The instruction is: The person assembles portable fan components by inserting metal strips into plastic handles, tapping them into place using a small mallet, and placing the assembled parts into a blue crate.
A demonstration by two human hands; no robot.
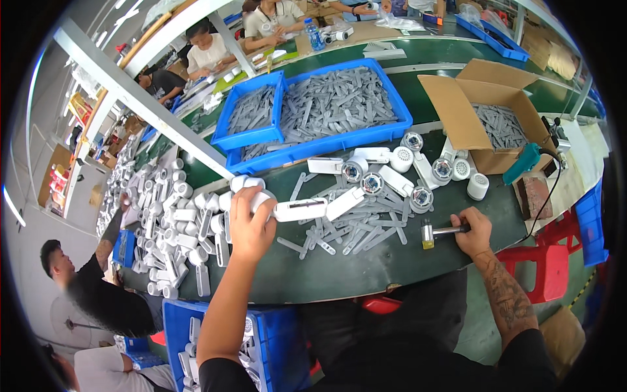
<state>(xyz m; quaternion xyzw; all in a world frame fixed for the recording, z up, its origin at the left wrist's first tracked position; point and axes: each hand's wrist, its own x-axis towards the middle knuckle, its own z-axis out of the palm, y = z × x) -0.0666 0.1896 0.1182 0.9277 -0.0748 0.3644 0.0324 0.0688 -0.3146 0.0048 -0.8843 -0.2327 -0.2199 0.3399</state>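
Note:
My left hand (253, 225) is closed around the round head of a white handheld fan body at the edge of a heap. Its handle (300, 210), with a dark slot, points right over the table. In my right hand (475, 232) is a small mallet (428, 234), gripped by its dark handle, its yellowish face low over the table. Between the hands lie loose grey plastic strips (366, 228). Behind them are several white fan bodies, some with round ends showing metallic parts (373, 183), others with grilles (401, 159).
A heap of white fan bodies (189, 225) covers the left side. Blue trays (398, 111) and a cardboard box (450, 108) hold grey strips. A teal tool (522, 163) with a black cord lies right. A blue crate (281, 340) stands below; co-workers sit around.

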